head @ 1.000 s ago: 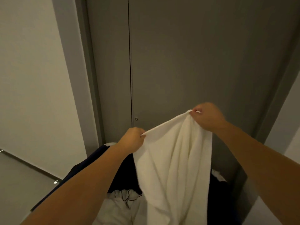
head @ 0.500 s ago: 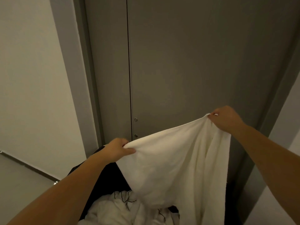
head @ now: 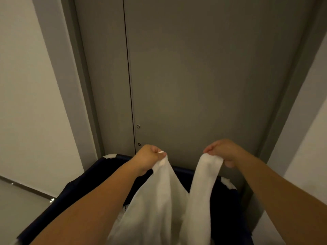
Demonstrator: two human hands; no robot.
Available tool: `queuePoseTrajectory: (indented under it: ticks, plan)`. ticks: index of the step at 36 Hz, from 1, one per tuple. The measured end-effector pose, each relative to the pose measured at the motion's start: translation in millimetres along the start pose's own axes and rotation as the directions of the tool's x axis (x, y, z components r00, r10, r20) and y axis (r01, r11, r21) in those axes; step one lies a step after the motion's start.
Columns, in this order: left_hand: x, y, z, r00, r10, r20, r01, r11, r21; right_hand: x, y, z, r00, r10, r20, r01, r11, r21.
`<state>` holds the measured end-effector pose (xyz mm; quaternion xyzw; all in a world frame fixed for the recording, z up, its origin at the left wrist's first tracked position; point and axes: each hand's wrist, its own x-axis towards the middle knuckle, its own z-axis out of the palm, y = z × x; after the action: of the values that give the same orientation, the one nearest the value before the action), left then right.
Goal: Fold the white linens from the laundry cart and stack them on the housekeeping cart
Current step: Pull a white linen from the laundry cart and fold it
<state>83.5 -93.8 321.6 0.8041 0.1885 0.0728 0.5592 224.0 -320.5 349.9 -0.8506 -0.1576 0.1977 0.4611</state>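
Observation:
A white towel [head: 164,206] hangs in front of me over the dark blue laundry cart [head: 85,175]. My left hand [head: 150,156] pinches one upper corner of it. My right hand [head: 224,152] grips the other upper part, bunched into a thick strip. Between the hands the cloth sags into a deep V, and its lower part runs out of the bottom of the frame. The inside of the cart is mostly hidden by the towel and my forearms. The housekeeping cart is not in view.
A grey door [head: 194,76] with a vertical seam and two small fittings [head: 138,126] stands directly behind the cart. White walls [head: 26,103] flank it on both sides. A strip of floor [head: 21,206] shows at lower left.
The hands have come closer together and lower, and the towel's top edge, stretched wide half a second ago, now sags into a V. The view has tilted down slightly.

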Motion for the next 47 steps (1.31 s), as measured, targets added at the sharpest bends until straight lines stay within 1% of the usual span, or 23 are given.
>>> queuePoseTrajectory:
  ticks: [4, 6, 8, 10, 13, 17, 19, 22, 25, 27, 28, 30, 33, 35, 39, 41, 43, 47]
  plan:
    - [0.1, 16.9, 10.8, 0.998, 0.038, 0.041, -0.037, 0.999, -0.024, -8.0, -9.1, 6.4, 0.997, -0.016, 0.073, 0.004, 0.987, 0.162]
    - [-0.3, 25.7, 17.3, 0.997, 0.072, 0.032, -0.071, 0.997, -0.039, -16.3, -17.3, 17.0, 0.993, -0.044, 0.108, 0.012, 0.958, 0.286]
    - [-1.7, 31.8, 23.3, 0.996, 0.091, 0.020, -0.089, 0.992, -0.088, -23.8, -24.0, 28.5, 0.986, -0.084, 0.147, 0.021, 0.922, 0.387]
    - [-3.4, 34.5, 25.9, 0.995, 0.104, 0.002, -0.103, 0.985, -0.137, -29.8, -27.4, 35.3, 0.973, -0.124, 0.195, 0.021, 0.887, 0.462]
    - [-5.5, 35.1, 21.6, 0.994, 0.110, 0.003, -0.108, 0.977, -0.182, -36.0, -23.7, 36.5, 0.941, -0.210, 0.265, 0.067, 0.885, 0.461]
    - [-6.0, 34.8, 15.1, 0.989, 0.121, 0.091, -0.103, 0.978, -0.180, -40.8, -15.7, 38.9, 0.897, -0.331, 0.292, 0.167, 0.867, 0.470]
    - [-6.2, 35.1, 14.8, 0.986, 0.129, 0.106, -0.110, 0.980, -0.166, -41.5, -14.5, 42.5, 0.888, -0.369, 0.274, 0.226, 0.870, 0.438]
    - [-7.1, 34.1, 16.7, 0.983, 0.139, 0.122, -0.117, 0.978, -0.172, -38.3, -13.4, 46.1, 0.910, -0.393, 0.129, 0.343, 0.891, 0.296]
    - [-4.9, 32.2, 18.6, 0.987, 0.129, 0.097, -0.109, 0.976, -0.186, -35.9, -14.2, 46.4, 0.917, -0.398, 0.021, 0.390, 0.908, 0.155]
    - [-3.5, 32.1, 18.1, 0.988, 0.132, 0.081, -0.115, 0.976, -0.183, -35.4, -15.0, 45.7, 0.908, -0.418, -0.017, 0.416, 0.898, 0.143]
    - [-2.5, 32.5, 17.3, 0.988, 0.138, 0.073, -0.124, 0.977, -0.172, -35.9, -16.0, 45.2, 0.903, -0.429, -0.020, 0.428, 0.893, 0.143]
    - [-1.2, 33.9, 15.6, 0.986, 0.154, 0.070, -0.143, 0.980, -0.141, -38.1, -19.2, 44.6, 0.894, -0.448, 0.022, 0.442, 0.888, 0.131]
    - [-0.9, 37.3, 15.6, 0.982, 0.163, 0.100, -0.154, 0.984, -0.091, -39.7, -25.3, 44.0, 0.874, -0.476, 0.095, 0.474, 0.879, 0.047]
    - [-2.3, 39.2, 17.5, 0.975, 0.173, 0.140, -0.163, 0.983, -0.083, -38.6, -27.4, 43.4, 0.864, -0.493, 0.101, 0.496, 0.868, -0.002]
    - [-9.9, 39.1, 21.8, 0.949, 0.192, 0.252, -0.157, 0.976, -0.153, -33.5, -24.0, 44.6, 0.866, -0.496, 0.061, 0.496, 0.868, 0.023]
    - [-13.1, 37.7, 21.0, 0.930, 0.209, 0.302, -0.153, 0.968, -0.198, -31.9, -22.5, 46.2, 0.865, -0.500, 0.042, 0.501, 0.866, -0.007]
    - [-14.7, 36.7, 19.0, 0.918, 0.226, 0.326, -0.157, 0.962, -0.224, -30.2, -22.4, 47.9, 0.861, -0.509, 0.022, 0.509, 0.859, -0.050]
    - [-16.9, 37.9, 16.0, 0.904, 0.236, 0.355, -0.149, 0.955, -0.256, -28.3, -23.4, 51.2, 0.847, -0.531, -0.017, 0.528, 0.845, -0.082]
